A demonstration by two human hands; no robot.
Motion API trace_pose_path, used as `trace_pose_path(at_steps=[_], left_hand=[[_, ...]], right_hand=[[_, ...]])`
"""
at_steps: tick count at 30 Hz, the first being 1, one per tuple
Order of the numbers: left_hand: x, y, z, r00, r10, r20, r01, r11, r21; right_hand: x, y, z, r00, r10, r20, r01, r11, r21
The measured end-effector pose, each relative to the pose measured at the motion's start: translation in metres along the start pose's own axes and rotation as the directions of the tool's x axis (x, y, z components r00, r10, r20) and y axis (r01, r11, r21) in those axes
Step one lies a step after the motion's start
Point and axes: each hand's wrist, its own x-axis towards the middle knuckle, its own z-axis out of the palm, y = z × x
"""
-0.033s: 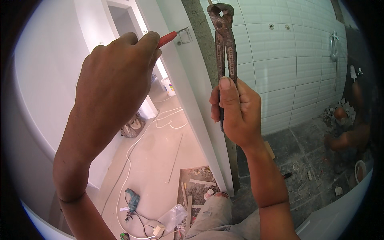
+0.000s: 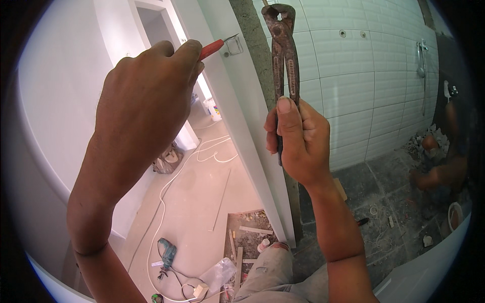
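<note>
My left hand (image 2: 146, 93) is closed around a red-handled tool (image 2: 211, 49) with a thin pointed metal tip. That tip lies over or beside the metal strike plate (image 2: 234, 46) set in the white door frame (image 2: 242, 121); I cannot tell whether they touch. My right hand (image 2: 303, 139) grips the handles of rusty end-cutting pincers (image 2: 284, 50), held upright with the jaws at the top, in front of the frame's rough cement edge (image 2: 260, 60). A thin brownish piece (image 2: 265, 2) shows by the jaws at the picture's upper edge; whether they bite it cannot be told.
Below on the pale floor lie a teal power drill (image 2: 166, 255), a white cable (image 2: 164, 194), clear plastic (image 2: 222, 275) and a rubble-filled cutout (image 2: 247, 222) with wood strips. At right, another person (image 2: 444, 174) crouches by rubble near the tiled wall (image 2: 348, 101).
My hands and both tools stay where they were. The other person's light-coloured tool at the far right has shifted slightly.
</note>
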Motion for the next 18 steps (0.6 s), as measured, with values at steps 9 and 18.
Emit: trace_pose_path(at_steps=[9,18], left_hand=[[0.005,-0.004,0.004,1.000,-0.013,-0.024,0.013,1.000,-0.009],[0.003,-0.006,0.006,0.999,0.034,-0.020,-0.033,0.999,0.038]], right_hand=[[0.022,0.001,0.003,0.990,0.135,0.051,-0.127,0.982,-0.140],[0.019,0.001,0.006,0.999,0.049,0.006,-0.048,0.996,-0.075]])
